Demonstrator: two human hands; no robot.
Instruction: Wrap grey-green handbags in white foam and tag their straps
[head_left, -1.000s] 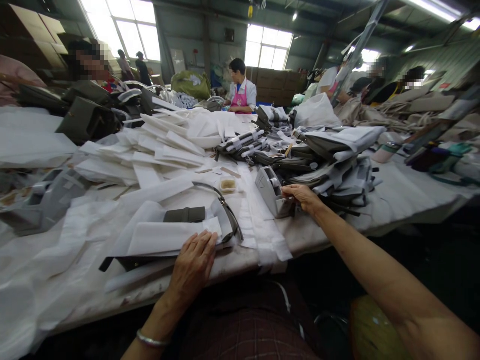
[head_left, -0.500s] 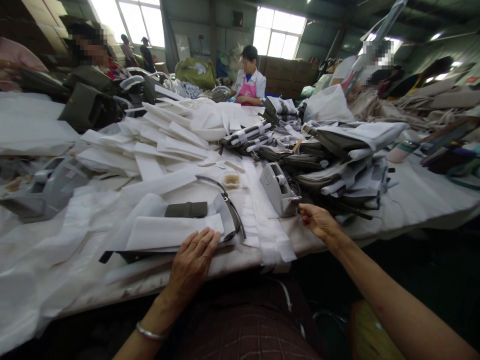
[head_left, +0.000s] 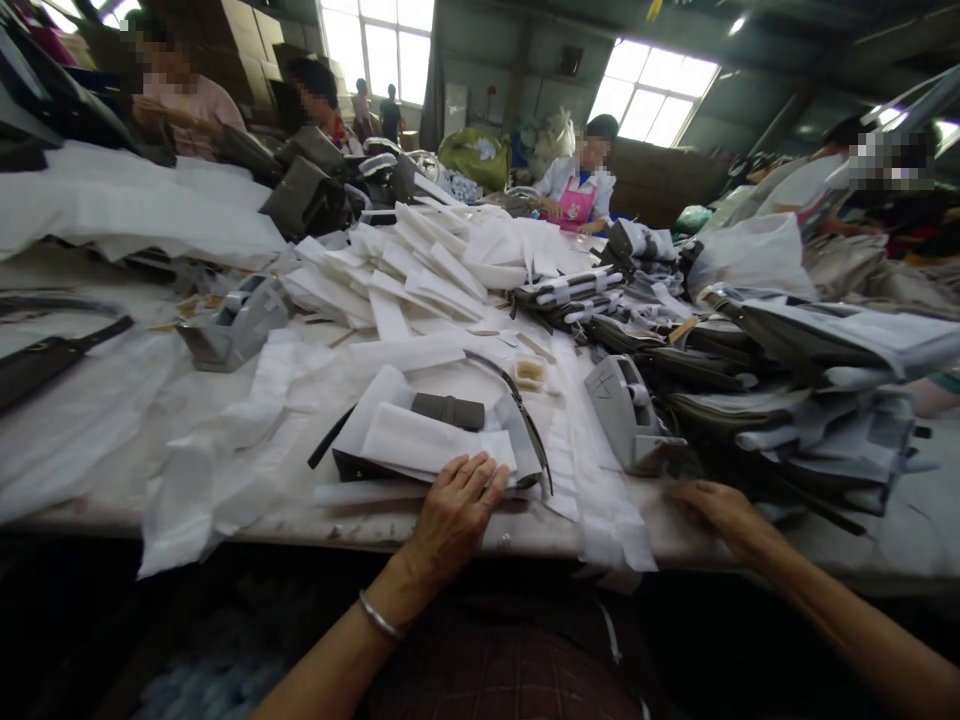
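In the head view, a person's left hand (head_left: 459, 508) is lying over the white sheet (head_left: 427, 440) on a dark bag (head_left: 358, 467) at the surface's (head_left: 534, 531) near middle, its grip unfurled and clasping nothing. The right hand (head_left: 716, 508) is hovering just beside a gray tape dispenser (head_left: 628, 415), its blurred grip leaving any hold impossible to tell. Wrapped bags (head_left: 810, 430) are lying piled at right.

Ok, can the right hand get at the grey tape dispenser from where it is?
Probably yes: the right hand is close to the near end of the tape dispenser, and nothing solid shows between them, though the bag pile crowds its right side.
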